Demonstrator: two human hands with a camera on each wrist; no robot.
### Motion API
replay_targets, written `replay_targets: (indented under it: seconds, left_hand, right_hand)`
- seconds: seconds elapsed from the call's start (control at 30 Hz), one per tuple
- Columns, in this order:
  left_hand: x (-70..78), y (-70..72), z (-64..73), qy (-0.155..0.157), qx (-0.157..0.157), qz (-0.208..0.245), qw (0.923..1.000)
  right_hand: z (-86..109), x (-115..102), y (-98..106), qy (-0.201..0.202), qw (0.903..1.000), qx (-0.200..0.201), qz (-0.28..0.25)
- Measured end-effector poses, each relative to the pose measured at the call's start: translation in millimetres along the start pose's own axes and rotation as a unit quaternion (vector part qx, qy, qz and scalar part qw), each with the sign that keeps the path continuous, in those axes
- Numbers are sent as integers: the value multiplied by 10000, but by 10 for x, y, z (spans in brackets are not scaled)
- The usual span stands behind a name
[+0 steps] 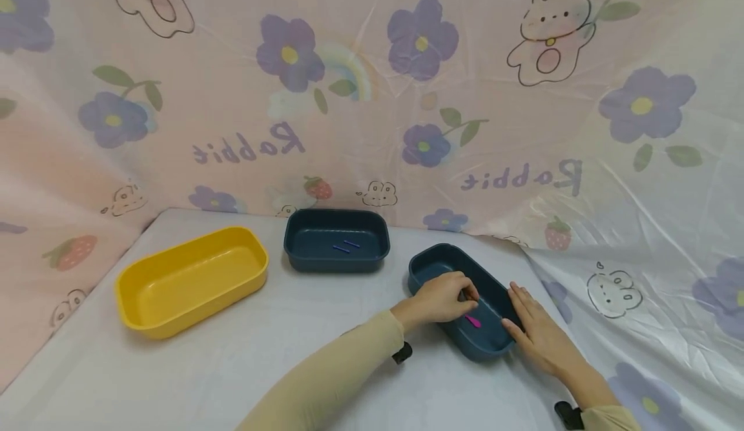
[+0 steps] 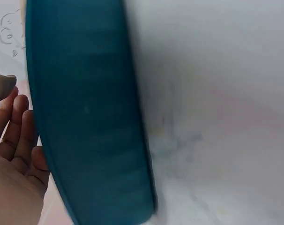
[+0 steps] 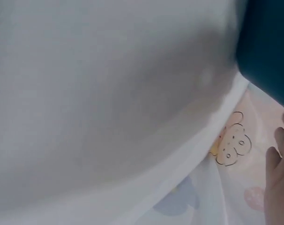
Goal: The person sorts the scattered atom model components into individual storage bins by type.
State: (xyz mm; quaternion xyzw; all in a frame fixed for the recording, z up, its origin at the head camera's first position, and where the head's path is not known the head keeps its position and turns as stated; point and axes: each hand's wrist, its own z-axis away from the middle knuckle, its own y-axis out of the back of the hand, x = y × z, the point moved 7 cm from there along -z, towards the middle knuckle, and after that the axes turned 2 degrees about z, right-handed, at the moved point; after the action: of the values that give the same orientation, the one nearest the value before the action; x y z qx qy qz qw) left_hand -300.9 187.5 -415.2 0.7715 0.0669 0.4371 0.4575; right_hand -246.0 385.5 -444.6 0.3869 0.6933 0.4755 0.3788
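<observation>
My left hand (image 1: pixel 442 296) reaches over the near side of the right-hand dark blue tray (image 1: pixel 429 253), fingers loosely bent. No object shows between its thumb and fingers (image 2: pixel 25 136) in the left wrist view. A small pink piece (image 1: pixel 473 321), narrow at one end and rounded at the other, lies in that tray just below the hand. Against the tray's right outer side rests my right hand (image 1: pixel 540 334), its fingers extended and the thumb at the rim. Only part of this hand (image 3: pixel 280 164) shows in the right wrist view.
A second dark blue tray (image 1: pixel 337 265) at the back middle holds two thin blue sticks (image 1: pixel 346 246). At the left stands a yellow tray (image 1: pixel 192 282). All three rest on a white-covered table (image 1: pixel 325 360), with a printed cloth (image 1: pixel 360 114) hanging behind.
</observation>
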Motion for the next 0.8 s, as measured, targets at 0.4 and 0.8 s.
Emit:
replay_targets:
  seconds: [0.4,0.8]
  left_hand:
    - [-316,735,496,-15,713,-544,9960]
    - [-989,1774,1529,799,1684,-2075,9603]
  right_hand:
    - [-240,24,176,-100,9980,297,-557]
    - [-389,53,405,-378,9956,738,-437]
